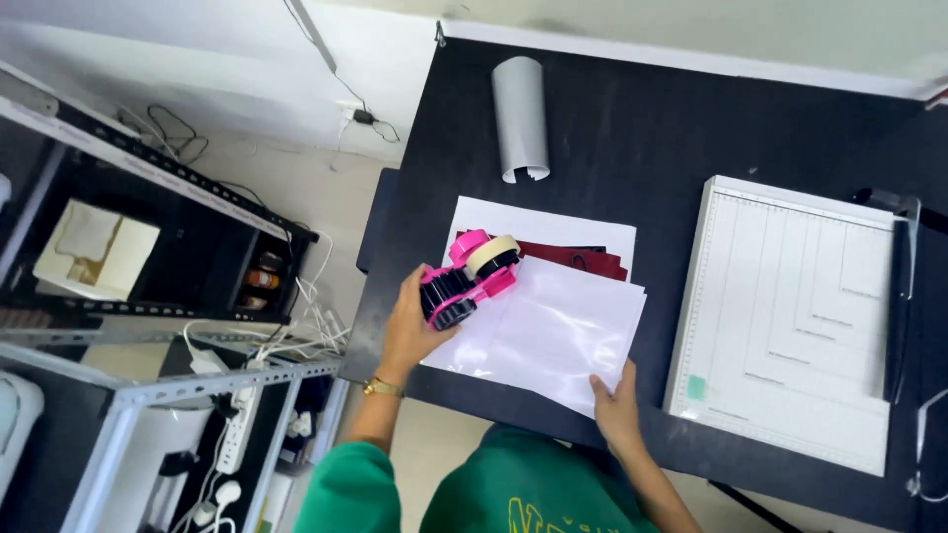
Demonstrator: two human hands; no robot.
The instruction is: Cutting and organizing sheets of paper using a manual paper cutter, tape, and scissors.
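A black worktop (632, 138) stands against a pale wall (691, 30). To its left runs a light floor (296, 197) strewn with cables (296, 326) and a white power strip (240, 434). A dark metal shelving rack (148, 247) stands there, holding an open cardboard box (94, 247).

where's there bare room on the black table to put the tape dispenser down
Bare black table lies along the far edge between the rolled grey sheet and the white paper cutter. A narrow strip runs between the paper stack and the cutter. It is crowded around the stack, where the left hand holds the pink tape dispenser and the right hand presses the paper.
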